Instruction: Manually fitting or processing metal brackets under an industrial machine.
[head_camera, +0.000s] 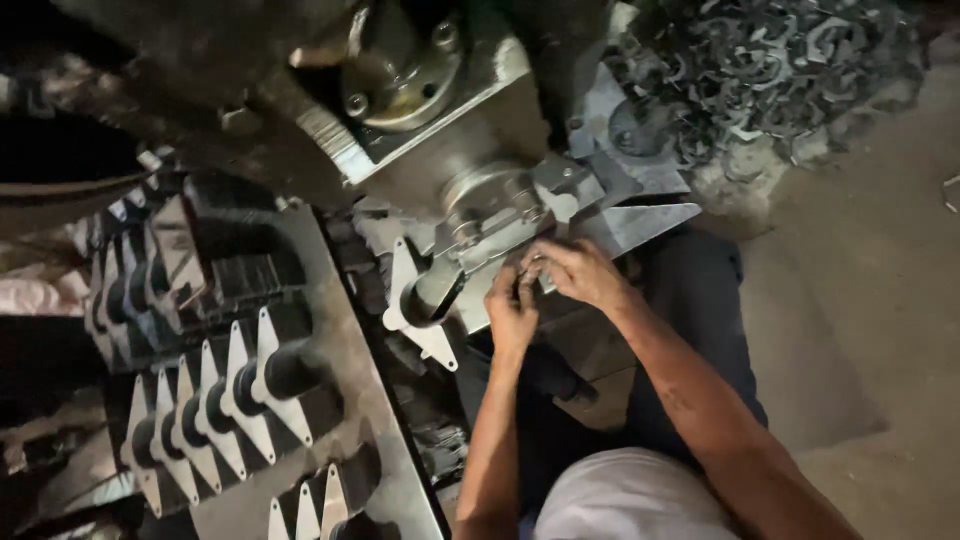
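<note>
Hands (545, 285) pinched together on a small, dim metal piece (527, 272) under the press (480, 190).

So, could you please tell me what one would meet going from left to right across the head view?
Rows of pointed metal plates on the tray → single pointed plate hanging at the machine → left hand → right hand → triangular metal sheet tip → heap of dark metal scrap.

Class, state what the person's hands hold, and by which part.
Both hands, left hand and right hand, pinch a small metal piece at the press; the exact part cannot be told.
</note>
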